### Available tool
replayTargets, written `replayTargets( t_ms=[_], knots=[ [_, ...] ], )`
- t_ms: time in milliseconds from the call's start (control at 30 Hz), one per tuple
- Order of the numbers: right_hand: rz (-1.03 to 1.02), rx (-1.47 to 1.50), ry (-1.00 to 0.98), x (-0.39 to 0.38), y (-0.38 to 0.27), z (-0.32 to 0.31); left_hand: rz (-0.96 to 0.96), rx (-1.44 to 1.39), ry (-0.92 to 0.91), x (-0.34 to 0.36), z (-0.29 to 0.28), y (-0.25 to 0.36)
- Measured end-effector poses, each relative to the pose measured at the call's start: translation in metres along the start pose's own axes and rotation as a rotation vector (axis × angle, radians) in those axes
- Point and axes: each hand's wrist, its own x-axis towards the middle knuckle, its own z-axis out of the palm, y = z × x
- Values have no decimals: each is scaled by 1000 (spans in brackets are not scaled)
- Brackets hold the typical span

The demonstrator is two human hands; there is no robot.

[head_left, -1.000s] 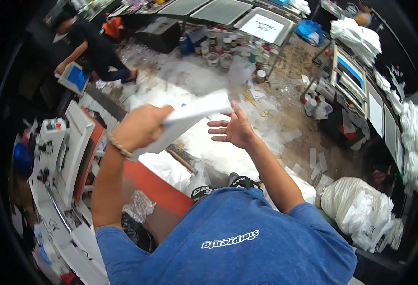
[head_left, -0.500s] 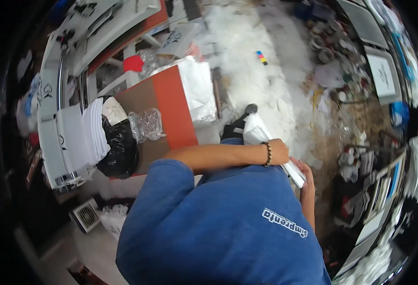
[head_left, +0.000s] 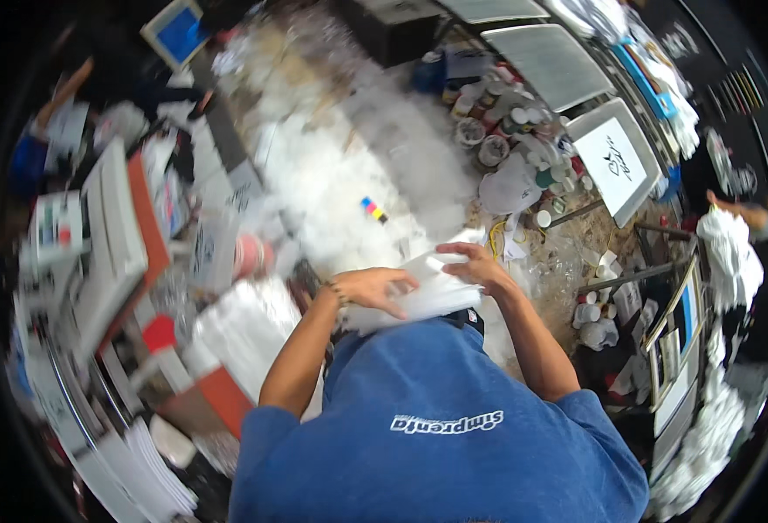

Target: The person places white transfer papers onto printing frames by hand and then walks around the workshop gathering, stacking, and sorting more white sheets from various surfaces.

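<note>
The pale-strewn floor [head_left: 305,166] is spreading wider ahead as the view is swinging round, and the white machine [head_left: 118,253] along the left is sitting lower in view than half a second ago. The blue shirt [head_left: 441,375] is facing up the middle, with the left arm no longer crossing it. The white bundle [head_left: 432,295], thin and sheet-like, is lying across the space just beyond the shirt's lower edge, having come over from the right side, where it was pointing lengthwise between the hands. That shift is apparently leaving its broad face within easy reach of both sides for handling. The left hand [head_left: 368,288] is spreading over the bundle's near left part, thumb and fingers standing apart rather than closing. The right hand [head_left: 480,268] is bending its fingers at the far right edge; blur is hiding whether it is pinching anything. Beyond them, a small multicoloured strip [head_left: 373,209] is resting on the floor.
</note>
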Motion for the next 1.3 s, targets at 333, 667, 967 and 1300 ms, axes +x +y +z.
replayTargets(
  t_ms=[333,667,967,1300],
  knots=[
    [-671,-5,-129,129,-218,-121,107,-1309,325,158,-239,-85],
    [-708,-252,360,252,-357,-328,218,-873,538,308,-529,87],
    [-836,249,938,253,-412,-422,641,-411,281,506,-701,262],
    [-287,564,1483,477,-286,-414,61,497,340,710,-744,64]
  ],
)
